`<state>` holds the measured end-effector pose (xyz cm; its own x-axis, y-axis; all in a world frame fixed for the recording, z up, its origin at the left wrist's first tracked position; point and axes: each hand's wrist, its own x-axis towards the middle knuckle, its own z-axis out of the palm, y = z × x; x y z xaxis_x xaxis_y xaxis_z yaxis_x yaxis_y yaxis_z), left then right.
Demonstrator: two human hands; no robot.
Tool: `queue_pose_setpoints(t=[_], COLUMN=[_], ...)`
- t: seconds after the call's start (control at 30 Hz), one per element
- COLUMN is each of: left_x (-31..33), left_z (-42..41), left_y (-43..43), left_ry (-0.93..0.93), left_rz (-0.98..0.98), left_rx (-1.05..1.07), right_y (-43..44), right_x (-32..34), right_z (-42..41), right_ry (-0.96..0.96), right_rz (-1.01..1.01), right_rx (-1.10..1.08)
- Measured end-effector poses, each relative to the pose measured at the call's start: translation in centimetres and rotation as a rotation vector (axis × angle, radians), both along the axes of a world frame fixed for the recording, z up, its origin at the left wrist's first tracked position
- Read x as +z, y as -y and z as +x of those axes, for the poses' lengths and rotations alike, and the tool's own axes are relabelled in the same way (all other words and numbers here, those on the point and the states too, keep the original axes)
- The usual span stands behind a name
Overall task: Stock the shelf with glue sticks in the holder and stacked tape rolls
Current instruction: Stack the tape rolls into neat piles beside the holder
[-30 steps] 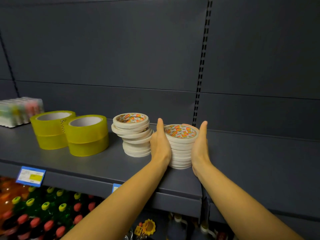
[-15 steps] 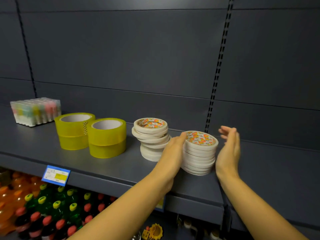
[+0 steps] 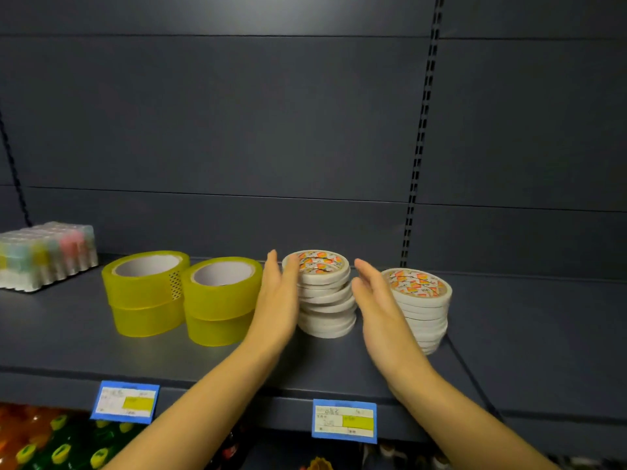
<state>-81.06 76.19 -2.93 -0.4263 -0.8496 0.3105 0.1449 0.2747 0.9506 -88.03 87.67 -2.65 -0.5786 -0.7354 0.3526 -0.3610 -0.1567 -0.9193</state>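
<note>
Left hand (image 3: 276,301): flat, fingers together, bracketing the crooked stack of white tape rolls (image 3: 324,295) for squaring.
Right hand (image 3: 380,308): flat, fingers slightly spread, flanking its right side.

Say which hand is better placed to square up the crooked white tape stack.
Left, marginally. The left hand lies flat against the leaning stack of thin white tape rolls; the right hand hovers open beside it, apparently not touching.

Shelf-edge price tags (image 3: 344,421) too blurred to read, white tape rolls (image 3: 319,262) print illegible
</note>
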Motion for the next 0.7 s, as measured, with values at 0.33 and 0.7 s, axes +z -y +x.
queue_pose_setpoints(t=[0.33, 0.7], left_x=[-0.3, -0.2], left_z=[-2.4, -2.3], left_y=[1.9, 2.9], left_ry=[-0.273, -0.249], left_rz=[0.485, 0.528], left_rx=[-0.151, -0.271], right_y=[4.6, 6.0], right_x=[-0.3, -2.4], right_z=[-1.2, -2.5], right_ry=[0.286, 0.480], right_rz=[0.091, 0.092], right_rx=[-0.162, -0.139])
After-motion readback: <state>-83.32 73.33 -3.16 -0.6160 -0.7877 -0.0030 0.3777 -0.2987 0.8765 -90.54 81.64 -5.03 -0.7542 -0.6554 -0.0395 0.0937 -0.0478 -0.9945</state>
